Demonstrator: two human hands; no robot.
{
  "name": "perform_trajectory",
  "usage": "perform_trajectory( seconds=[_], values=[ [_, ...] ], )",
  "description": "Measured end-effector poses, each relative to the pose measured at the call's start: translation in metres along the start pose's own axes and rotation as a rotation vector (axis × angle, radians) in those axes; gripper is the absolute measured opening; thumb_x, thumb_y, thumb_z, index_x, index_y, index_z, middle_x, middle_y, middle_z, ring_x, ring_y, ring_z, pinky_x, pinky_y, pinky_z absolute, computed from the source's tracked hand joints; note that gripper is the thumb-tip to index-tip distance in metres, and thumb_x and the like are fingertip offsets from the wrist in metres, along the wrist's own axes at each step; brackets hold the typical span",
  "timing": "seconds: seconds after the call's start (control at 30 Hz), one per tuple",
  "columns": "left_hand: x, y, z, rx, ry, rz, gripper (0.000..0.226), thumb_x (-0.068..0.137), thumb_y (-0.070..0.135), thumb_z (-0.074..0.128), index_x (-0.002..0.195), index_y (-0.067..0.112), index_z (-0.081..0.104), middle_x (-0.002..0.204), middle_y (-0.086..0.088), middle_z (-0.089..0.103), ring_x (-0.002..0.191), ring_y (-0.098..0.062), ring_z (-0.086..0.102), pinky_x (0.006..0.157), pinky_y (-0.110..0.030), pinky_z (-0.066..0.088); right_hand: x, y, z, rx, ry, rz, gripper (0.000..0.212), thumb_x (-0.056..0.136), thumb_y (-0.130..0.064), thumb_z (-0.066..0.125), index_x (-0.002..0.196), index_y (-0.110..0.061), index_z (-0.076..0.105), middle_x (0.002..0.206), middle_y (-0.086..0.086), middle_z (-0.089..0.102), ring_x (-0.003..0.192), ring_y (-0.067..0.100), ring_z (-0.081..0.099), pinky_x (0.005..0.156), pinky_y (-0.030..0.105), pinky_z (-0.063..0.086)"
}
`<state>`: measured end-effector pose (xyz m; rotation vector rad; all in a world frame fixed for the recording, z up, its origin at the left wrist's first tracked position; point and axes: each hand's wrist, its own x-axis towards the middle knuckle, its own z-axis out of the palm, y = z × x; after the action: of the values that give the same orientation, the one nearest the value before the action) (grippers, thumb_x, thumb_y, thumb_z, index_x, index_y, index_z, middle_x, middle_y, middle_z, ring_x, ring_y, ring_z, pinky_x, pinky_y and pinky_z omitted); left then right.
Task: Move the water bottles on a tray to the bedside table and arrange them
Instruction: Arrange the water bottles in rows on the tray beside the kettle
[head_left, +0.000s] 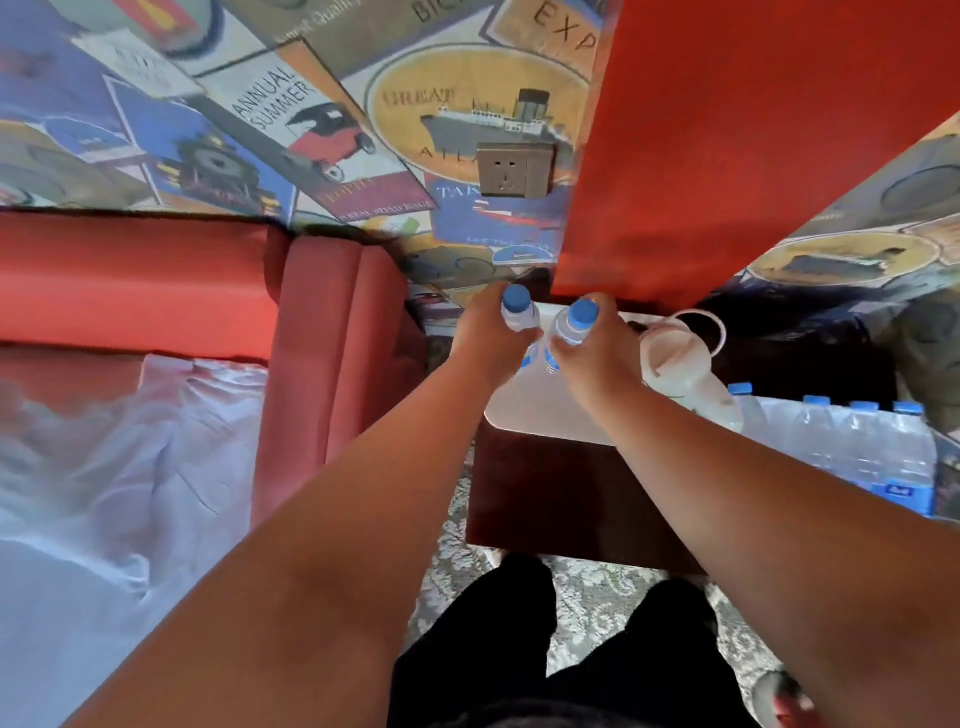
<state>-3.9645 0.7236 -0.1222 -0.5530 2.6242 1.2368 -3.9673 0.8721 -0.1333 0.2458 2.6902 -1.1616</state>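
Note:
My left hand (485, 332) grips a clear water bottle with a blue cap (517, 306) at the far end of a white tray (545, 410). Beside it, my right hand (597, 348) holds a second blue-capped water bottle (574, 322). Both bottles stand upright, close together, over the tray's back edge. The tray lies on a dark wooden bedside table (561, 499). My hands hide the bottles' lower parts, so I cannot tell whether they rest on the tray.
A white electric kettle (680, 364) stands on the tray's right side. A shrink-wrapped pack of several bottles (852, 447) sits at the right. A red-framed bed with white sheets (130, 441) lies to the left. A wall socket (511, 169) and a red curtain (727, 145) are behind.

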Motion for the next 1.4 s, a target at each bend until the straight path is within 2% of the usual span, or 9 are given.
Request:
perform_trajectory(
  seconds=[0.2, 0.37, 0.57, 0.67, 0.87, 1.03, 1.17, 1.3, 1.4],
  values=[
    [0.025, -0.012, 0.022, -0.077, -0.005, 0.021, 0.041, 0.069, 0.023, 0.083, 0.098, 0.032, 0.056, 0.079, 0.019, 0.059, 0.072, -0.002, 0.056, 0.058, -0.017, 0.034, 0.024, 0.008, 0.022, 0.07, 0.015, 0.048, 0.04, 0.071, -0.028, 0.077, 0.096, -0.038, 0.048, 0.084, -0.015, 0.061, 0.078, 0.014, 0.056, 0.069, 0.026, 0.037],
    [0.04, -0.018, 0.035, -0.058, -0.047, 0.022, 0.045, 0.07, 0.023, 0.086, 0.1, 0.029, 0.054, 0.086, 0.013, 0.061, 0.081, -0.017, 0.06, 0.061, -0.024, 0.038, 0.041, 0.023, 0.029, 0.043, -0.015, 0.074, 0.038, 0.075, -0.024, 0.074, 0.108, -0.032, 0.056, 0.096, -0.01, 0.068, 0.091, 0.02, 0.064, 0.081, 0.035, 0.051],
    [0.054, -0.019, 0.04, -0.065, -0.031, 0.026, 0.038, 0.073, 0.028, 0.081, 0.097, 0.03, 0.051, 0.083, 0.015, 0.061, 0.075, -0.001, 0.057, 0.057, -0.019, 0.034, 0.05, 0.032, 0.036, 0.104, 0.031, 0.029, 0.038, 0.076, -0.023, 0.074, 0.11, -0.029, 0.058, 0.102, -0.009, 0.069, 0.094, 0.018, 0.065, 0.084, 0.036, 0.051],
    [0.053, -0.019, 0.042, -0.053, -0.02, 0.048, 0.038, 0.074, 0.025, 0.081, 0.101, 0.026, 0.054, 0.085, 0.015, 0.062, 0.075, -0.009, 0.058, 0.058, -0.018, 0.033, 0.05, 0.035, 0.034, 0.095, 0.006, 0.001, 0.045, 0.078, -0.023, 0.076, 0.118, -0.026, 0.056, 0.11, -0.006, 0.068, 0.101, 0.02, 0.064, 0.088, 0.035, 0.05],
    [0.031, -0.018, 0.044, -0.052, 0.002, 0.06, 0.063, 0.078, 0.015, 0.078, 0.133, 0.022, 0.049, 0.111, 0.013, 0.059, 0.099, -0.01, 0.057, 0.076, -0.008, 0.038, 0.037, 0.03, 0.013, 0.113, -0.075, -0.003, 0.085, 0.08, -0.02, 0.077, 0.151, -0.02, 0.031, 0.142, 0.001, 0.053, 0.125, 0.02, 0.054, 0.102, 0.03, 0.042],
    [-0.014, -0.018, 0.045, 0.034, 0.001, -0.121, 0.083, 0.081, 0.027, 0.078, 0.151, 0.016, 0.034, 0.145, -0.004, 0.049, 0.13, -0.022, 0.05, 0.108, -0.042, 0.041, -0.002, 0.034, -0.023, 0.111, -0.103, -0.098, 0.079, 0.08, -0.019, 0.077, 0.149, -0.017, 0.037, 0.139, 0.004, 0.056, 0.125, 0.018, 0.05, 0.09, 0.013, 0.03],
    [-0.061, -0.005, 0.059, 0.053, -0.053, -0.152, 0.063, 0.084, 0.033, 0.076, 0.139, 0.021, 0.047, 0.124, 0.004, 0.061, 0.111, -0.012, 0.06, 0.095, -0.029, 0.046, -0.033, 0.061, -0.067, 0.089, -0.144, -0.099, 0.069, 0.084, -0.028, 0.073, 0.146, -0.02, 0.042, 0.137, 0.002, 0.056, 0.124, 0.018, 0.052, 0.096, 0.023, 0.037],
    [-0.105, 0.04, 0.096, 0.112, -0.075, -0.066, 0.012, 0.086, 0.039, 0.067, 0.09, 0.032, 0.059, 0.08, 0.019, 0.065, 0.073, 0.006, 0.059, 0.071, -0.023, 0.047, -0.054, 0.12, -0.135, 0.034, -0.023, -0.132, 0.052, 0.088, -0.027, 0.066, 0.137, -0.025, 0.047, 0.134, -0.002, 0.056, 0.118, 0.019, 0.056, 0.095, 0.032, 0.047],
    [-0.137, 0.084, 0.146, 0.137, -0.091, -0.014, 0.022, 0.082, 0.05, 0.058, 0.07, 0.031, 0.053, 0.067, 0.017, 0.061, 0.065, 0.007, 0.054, 0.059, -0.017, 0.037, -0.059, 0.179, -0.187, -0.048, 0.012, -0.037, 0.05, 0.089, -0.028, 0.063, 0.137, -0.024, 0.049, 0.134, -0.002, 0.055, 0.119, 0.017, 0.055, 0.096, 0.028, 0.043]
  ],
)
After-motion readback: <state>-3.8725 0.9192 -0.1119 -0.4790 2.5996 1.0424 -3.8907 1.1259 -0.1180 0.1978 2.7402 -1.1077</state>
